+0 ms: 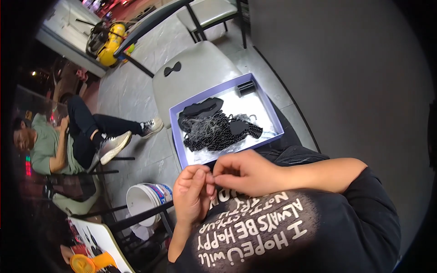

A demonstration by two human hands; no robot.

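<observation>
— What are the two hands doing?

— They meet just in front of the person's chest, over the dark shirt with pale lettering. The left hand has its fingers curled in, thumb and forefinger tips pressed together. The right hand comes in from the right, its fingers also pinched shut, tip to tip with the left. Whatever they pinch is too small to make out; it may be a bead or a thread, I cannot tell which.

— And what lies nearest to them?

— Just beyond the knuckles there is a shallow square box with a lilac rim and a white inside. In it lies a heap of black beads on strings, tangled with pale thread, partly over flat black pieces. A small black comb-like piece sits in the box's far corner.

— What does the box rest on?

— It sits on the seat of a pale grey chair, which also carries a small black bow shape.

— Any other containers or packages?

— A white bucket with a blue and red label stands on the floor at lower left. A yellow round thing lies at the bottom edge. Another person sits well apart on the left.
</observation>
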